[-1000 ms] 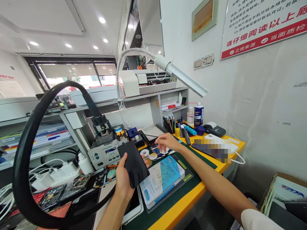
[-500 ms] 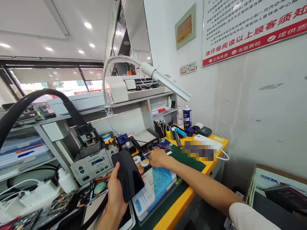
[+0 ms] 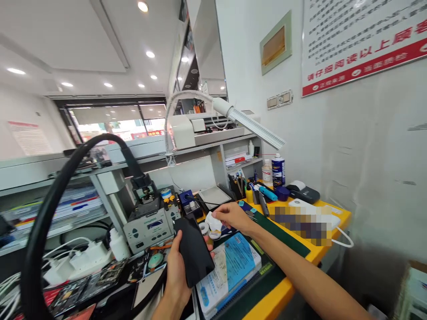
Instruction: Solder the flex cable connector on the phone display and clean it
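A black smartphone [image 3: 194, 254] lies in my left hand [image 3: 176, 272], the fingers wrapped round its edges and its dark face turned up toward me. Just beyond it, my right hand [image 3: 233, 217] pinches a white piece of tissue [image 3: 212, 220] between thumb and fingertips. Below the tissue are a round white-lidded tin [image 3: 215, 234] and a white roll of tape [image 3: 203, 228], partly covered. A blue and white booklet [image 3: 230, 271] rests on the bench under my right forearm, beside the phone.
A grey hot-air station [image 3: 150, 231] with a thick black hose [image 3: 30, 249] stands left. Nearer are a white power strip [image 3: 76, 262] and loose circuit boards [image 3: 96, 282]. A spray can [image 3: 278, 171], a bottle [image 3: 267, 173] and a white power bank [image 3: 313, 211] are at right.
My right hand has lifted slightly from the tools at the back and now pinches the white tissue. The view has swung left; my left hand keeps hold of the smartphone.
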`<act>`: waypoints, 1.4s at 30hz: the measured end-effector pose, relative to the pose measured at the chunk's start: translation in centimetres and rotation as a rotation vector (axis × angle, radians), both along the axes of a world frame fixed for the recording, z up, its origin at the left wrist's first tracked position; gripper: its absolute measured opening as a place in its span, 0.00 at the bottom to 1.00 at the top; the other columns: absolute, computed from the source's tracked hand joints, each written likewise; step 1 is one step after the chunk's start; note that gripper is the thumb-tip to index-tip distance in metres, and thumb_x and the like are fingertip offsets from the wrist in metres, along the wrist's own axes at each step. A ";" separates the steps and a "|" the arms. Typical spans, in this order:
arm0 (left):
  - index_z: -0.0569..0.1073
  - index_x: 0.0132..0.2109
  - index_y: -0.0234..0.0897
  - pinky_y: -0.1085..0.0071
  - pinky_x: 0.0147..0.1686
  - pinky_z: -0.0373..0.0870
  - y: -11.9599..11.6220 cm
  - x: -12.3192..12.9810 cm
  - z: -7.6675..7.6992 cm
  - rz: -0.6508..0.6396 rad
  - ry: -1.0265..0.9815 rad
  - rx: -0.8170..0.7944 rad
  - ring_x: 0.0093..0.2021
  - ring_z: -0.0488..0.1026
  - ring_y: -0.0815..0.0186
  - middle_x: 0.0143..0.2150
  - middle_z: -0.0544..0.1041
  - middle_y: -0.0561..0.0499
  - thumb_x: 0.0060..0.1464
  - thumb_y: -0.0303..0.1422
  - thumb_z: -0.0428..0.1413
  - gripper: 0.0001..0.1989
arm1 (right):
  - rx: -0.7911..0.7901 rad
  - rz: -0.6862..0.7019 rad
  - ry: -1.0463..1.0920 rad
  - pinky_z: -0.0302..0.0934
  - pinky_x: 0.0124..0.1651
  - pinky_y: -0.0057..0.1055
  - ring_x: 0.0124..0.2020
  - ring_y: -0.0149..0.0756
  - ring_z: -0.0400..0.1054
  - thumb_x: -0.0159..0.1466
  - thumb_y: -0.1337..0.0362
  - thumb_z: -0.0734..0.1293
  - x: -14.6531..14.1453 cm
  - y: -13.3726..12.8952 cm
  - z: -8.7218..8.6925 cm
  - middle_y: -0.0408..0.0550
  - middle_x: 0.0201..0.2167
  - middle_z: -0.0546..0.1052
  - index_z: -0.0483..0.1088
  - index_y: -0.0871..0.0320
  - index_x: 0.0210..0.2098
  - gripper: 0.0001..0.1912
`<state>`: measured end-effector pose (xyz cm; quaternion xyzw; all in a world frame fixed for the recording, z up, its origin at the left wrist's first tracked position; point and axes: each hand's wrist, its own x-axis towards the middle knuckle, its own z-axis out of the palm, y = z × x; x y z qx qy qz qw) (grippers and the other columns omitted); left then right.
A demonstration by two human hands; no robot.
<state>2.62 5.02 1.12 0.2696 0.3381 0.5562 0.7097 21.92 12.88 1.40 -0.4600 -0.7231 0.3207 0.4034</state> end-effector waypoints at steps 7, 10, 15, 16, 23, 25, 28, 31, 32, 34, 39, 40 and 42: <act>0.75 0.49 0.30 0.60 0.31 0.78 -0.3 0.6 0.3 0.062 -0.017 -0.027 0.30 0.81 0.53 0.32 0.82 0.42 0.58 0.44 0.55 0.21 | -0.032 0.208 0.245 0.58 0.19 0.25 0.17 0.27 0.61 0.59 0.51 0.70 -3.0 -3.1 -0.5 0.43 0.22 0.72 0.77 0.61 0.33 0.17; 0.75 0.49 0.31 0.61 0.30 0.77 -0.4 0.7 0.3 0.090 -0.021 -0.028 0.30 0.80 0.54 0.32 0.82 0.42 0.58 0.45 0.55 0.22 | -0.039 0.230 0.262 0.63 0.20 0.27 0.22 0.32 0.67 0.57 0.53 0.72 -4.0 -4.1 -0.9 0.46 0.26 0.74 0.77 0.59 0.33 0.14; 0.75 0.50 0.30 0.62 0.31 0.77 -0.2 0.4 -0.1 0.088 -0.009 -0.036 0.30 0.80 0.55 0.33 0.82 0.43 0.57 0.45 0.56 0.23 | -0.029 0.246 0.216 0.62 0.18 0.25 0.25 0.31 0.63 0.56 0.54 0.72 -4.0 -4.5 -0.7 0.45 0.30 0.67 0.79 0.57 0.36 0.14; 0.75 0.51 0.31 0.63 0.31 0.77 -0.2 0.3 -0.2 0.091 -0.004 -0.036 0.30 0.80 0.56 0.33 0.82 0.44 0.57 0.45 0.57 0.23 | -0.021 0.263 0.198 0.62 0.20 0.25 0.25 0.31 0.63 0.55 0.55 0.73 -3.7 -4.5 -0.6 0.44 0.30 0.66 0.79 0.57 0.36 0.13; 0.74 0.52 0.34 0.65 0.31 0.76 0.2 -0.2 -0.8 0.068 -0.009 -0.008 0.30 0.80 0.58 0.34 0.83 0.46 0.56 0.46 0.57 0.23 | 0.026 0.341 0.120 0.55 0.26 0.25 0.24 0.28 0.56 0.53 0.57 0.76 -2.8 -3.8 -0.1 0.40 0.22 0.64 0.82 0.55 0.34 0.11; 0.74 0.52 0.34 0.64 0.31 0.76 0.2 -0.3 -0.7 0.015 -0.019 0.000 0.30 0.80 0.57 0.35 0.83 0.45 0.57 0.46 0.57 0.23 | 0.011 0.312 0.152 0.54 0.23 0.26 0.21 0.28 0.56 0.55 0.54 0.74 -3.0 -3.7 -0.4 0.39 0.19 0.61 0.82 0.56 0.35 0.13; 0.75 0.51 0.33 0.64 0.31 0.76 0.0 -0.4 -0.5 -0.096 -0.029 0.000 0.30 0.80 0.56 0.34 0.82 0.43 0.56 0.48 0.57 0.24 | 0.006 0.229 0.223 0.52 0.20 0.26 0.18 0.27 0.55 0.57 0.53 0.73 -3.3 -3.4 -0.6 0.37 0.17 0.61 0.81 0.58 0.35 0.15; 0.75 0.50 0.32 0.64 0.31 0.77 -0.2 -0.4 -0.4 -0.181 -0.038 0.012 0.31 0.80 0.56 0.34 0.82 0.43 0.56 0.50 0.56 0.26 | 0.017 0.143 0.305 0.50 0.18 0.25 0.16 0.25 0.54 0.57 0.53 0.72 -3.3 -2.9 -0.5 0.38 0.16 0.65 0.80 0.61 0.36 0.16; 0.75 0.50 0.32 0.64 0.31 0.77 -0.3 -0.4 -0.4 -0.201 -0.041 0.019 0.31 0.80 0.56 0.34 0.82 0.42 0.56 0.51 0.55 0.26 | 0.019 0.123 0.333 0.50 0.18 0.25 0.16 0.24 0.54 0.58 0.53 0.72 -3.2 -2.8 -0.5 0.38 0.17 0.66 0.79 0.61 0.37 0.17; 0.75 0.50 0.32 0.64 0.32 0.77 -0.4 -0.4 -0.4 -0.230 -0.045 0.033 0.31 0.80 0.56 0.35 0.82 0.41 0.57 0.52 0.54 0.27 | 0.016 0.104 0.374 0.50 0.17 0.24 0.15 0.24 0.54 0.59 0.52 0.71 -3.0 -2.5 -0.4 0.38 0.17 0.66 0.78 0.62 0.39 0.18; 0.75 0.50 0.31 0.63 0.31 0.77 -0.6 -0.3 -0.2 -0.226 -0.023 0.037 0.31 0.80 0.55 0.35 0.82 0.41 0.57 0.52 0.53 0.27 | -0.073 0.214 0.370 0.54 0.17 0.24 0.16 0.26 0.58 0.56 0.52 0.73 -2.5 -2.4 -0.6 0.40 0.17 0.69 0.79 0.62 0.39 0.20; 0.75 0.50 0.32 0.63 0.31 0.77 -0.6 -0.3 -0.1 -0.215 -0.011 0.027 0.30 0.80 0.55 0.34 0.82 0.42 0.57 0.52 0.54 0.27 | -0.098 0.251 0.356 0.55 0.17 0.24 0.16 0.26 0.58 0.56 0.52 0.74 -2.5 -2.4 -0.6 0.40 0.18 0.70 0.79 0.62 0.39 0.19; 0.75 0.49 0.31 0.63 0.30 0.77 -0.5 -0.3 -0.1 -0.194 0.016 -0.001 0.29 0.80 0.56 0.33 0.82 0.42 0.56 0.51 0.55 0.27 | -0.140 0.316 0.328 0.55 0.16 0.24 0.16 0.25 0.59 0.55 0.53 0.75 -2.5 -2.4 -0.7 0.41 0.19 0.71 0.78 0.62 0.37 0.19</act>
